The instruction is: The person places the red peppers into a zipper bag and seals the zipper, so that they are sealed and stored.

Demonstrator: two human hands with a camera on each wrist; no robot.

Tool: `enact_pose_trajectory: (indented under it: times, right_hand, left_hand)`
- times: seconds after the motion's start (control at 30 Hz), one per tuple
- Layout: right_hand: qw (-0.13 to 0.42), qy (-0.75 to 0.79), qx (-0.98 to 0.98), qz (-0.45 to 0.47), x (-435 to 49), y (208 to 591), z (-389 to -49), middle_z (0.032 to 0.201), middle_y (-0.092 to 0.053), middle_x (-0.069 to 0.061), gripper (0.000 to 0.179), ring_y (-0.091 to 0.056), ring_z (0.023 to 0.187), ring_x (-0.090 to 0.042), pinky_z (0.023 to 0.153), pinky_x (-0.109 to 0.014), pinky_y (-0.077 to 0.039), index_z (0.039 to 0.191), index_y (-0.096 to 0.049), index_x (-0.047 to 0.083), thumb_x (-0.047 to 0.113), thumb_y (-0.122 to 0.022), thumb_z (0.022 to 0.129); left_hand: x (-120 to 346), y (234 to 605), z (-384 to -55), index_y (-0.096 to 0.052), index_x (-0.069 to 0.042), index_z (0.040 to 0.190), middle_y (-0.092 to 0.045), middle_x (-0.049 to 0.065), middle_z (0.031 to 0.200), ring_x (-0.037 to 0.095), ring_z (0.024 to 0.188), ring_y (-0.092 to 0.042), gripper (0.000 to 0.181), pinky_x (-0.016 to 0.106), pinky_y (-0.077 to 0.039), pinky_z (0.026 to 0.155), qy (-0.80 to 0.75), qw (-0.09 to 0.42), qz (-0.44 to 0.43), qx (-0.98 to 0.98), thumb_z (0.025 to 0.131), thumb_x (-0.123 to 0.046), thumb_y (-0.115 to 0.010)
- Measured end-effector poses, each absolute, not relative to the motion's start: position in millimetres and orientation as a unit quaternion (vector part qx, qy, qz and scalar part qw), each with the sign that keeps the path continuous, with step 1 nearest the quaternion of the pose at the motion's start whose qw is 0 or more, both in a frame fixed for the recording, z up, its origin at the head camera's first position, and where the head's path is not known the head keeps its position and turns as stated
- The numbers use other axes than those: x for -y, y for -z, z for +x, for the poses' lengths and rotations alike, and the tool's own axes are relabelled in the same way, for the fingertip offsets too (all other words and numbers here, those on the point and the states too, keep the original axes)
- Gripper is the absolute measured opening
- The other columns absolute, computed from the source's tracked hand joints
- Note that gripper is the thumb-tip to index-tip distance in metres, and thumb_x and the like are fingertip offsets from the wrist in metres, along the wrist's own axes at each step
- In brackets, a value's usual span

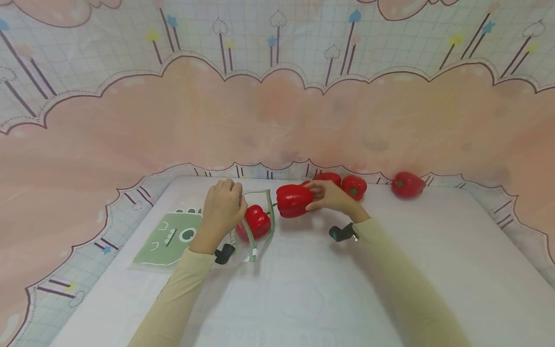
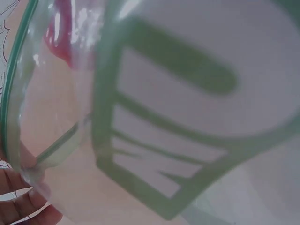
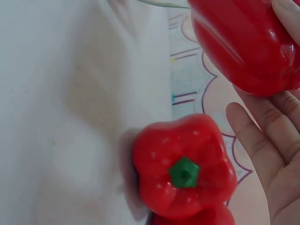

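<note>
My left hand (image 1: 220, 209) grips the rim of a clear plastic zip bag (image 1: 247, 230) with green edging, its mouth spread toward the right. Inside the bag sits one red bell pepper (image 1: 257, 222), seen blurred through the plastic in the left wrist view. Fingers and thumb of my right hand (image 1: 333, 196) hold a second red bell pepper (image 1: 294, 200) in the air by its base, stem toward the bag's mouth. In the right wrist view another pepper (image 3: 185, 166) with a green stem lies on the table below that hand.
More red bell peppers (image 1: 354, 187) lie together at the back of the white table (image 1: 303, 299). A single pepper (image 1: 407, 185) is farther right. Flat at the left lies plastic printed with a green monster face (image 1: 169, 238); whether it joins the held bag, I cannot tell.
</note>
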State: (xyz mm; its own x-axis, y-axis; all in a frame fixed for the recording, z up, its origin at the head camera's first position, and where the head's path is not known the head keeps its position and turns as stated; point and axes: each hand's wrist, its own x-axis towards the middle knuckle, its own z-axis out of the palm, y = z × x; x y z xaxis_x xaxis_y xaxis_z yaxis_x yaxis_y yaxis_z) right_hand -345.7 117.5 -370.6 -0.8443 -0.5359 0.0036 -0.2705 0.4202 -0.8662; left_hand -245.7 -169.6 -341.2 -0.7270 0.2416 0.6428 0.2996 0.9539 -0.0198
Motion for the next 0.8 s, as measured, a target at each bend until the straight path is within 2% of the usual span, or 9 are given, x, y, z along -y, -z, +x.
enact_pose_trajectory:
  times: [0.17, 0.43, 0.67, 0.8]
  right_hand:
    - [0.15, 0.492, -0.819, -0.253, -114.0, 377.6, -344.5, 0.127, -0.059, -0.017, 0.058, -0.06, 0.114, -0.033, 0.089, -0.041, -0.052, 0.129, -0.051, 0.007, 0.015, -0.075, 0.077]
    - [0.154, 0.486, -0.821, -0.257, -109.4, 387.4, -343.5, 0.126, -0.06, -0.017, 0.056, -0.061, 0.113, -0.032, 0.09, -0.04, -0.052, 0.129, -0.052, 0.007, 0.015, -0.075, 0.078]
    - [0.164, 0.478, -0.827, -0.248, -106.8, 390.7, -340.7, 0.125, -0.061, -0.016, 0.056, -0.061, 0.113, -0.031, 0.091, -0.04, -0.051, 0.129, -0.052, 0.007, 0.014, -0.074, 0.078]
    - [0.17, 0.48, -0.821, -0.26, -104.2, 392.7, -340.6, 0.125, -0.061, -0.019, 0.057, -0.061, 0.112, -0.032, 0.091, -0.039, -0.051, 0.129, -0.05, 0.003, 0.012, -0.073, 0.078]
  left_hand:
    - [168.8, 338.0, -244.2, -0.058, 0.0, 0.083, -0.056, 0.014, 0.078, 0.029, 0.074, -0.053, 0.01, 0.04, -0.048, 0.07, 0.024, 0.336, -0.158, 0.928, 0.08, -0.009, -0.06]
    - [168.7, 334.6, -244.5, -0.059, 0.001, 0.089, -0.059, 0.014, 0.084, 0.029, 0.081, -0.056, 0.015, 0.041, -0.05, 0.076, 0.0, 0.29, -0.164, 0.943, 0.081, -0.012, -0.058]
    - [169.2, 335.3, -246.0, -0.058, 0.0, 0.088, -0.059, 0.013, 0.083, 0.027, 0.079, -0.055, 0.014, 0.039, -0.05, 0.075, 0.006, 0.275, -0.164, 0.947, 0.082, -0.012, -0.058]
    - [169.4, 336.0, -246.3, -0.057, -0.001, 0.086, -0.058, 0.012, 0.081, 0.027, 0.077, -0.054, 0.012, 0.039, -0.049, 0.074, 0.013, 0.274, -0.165, 0.947, 0.081, -0.012, -0.058]
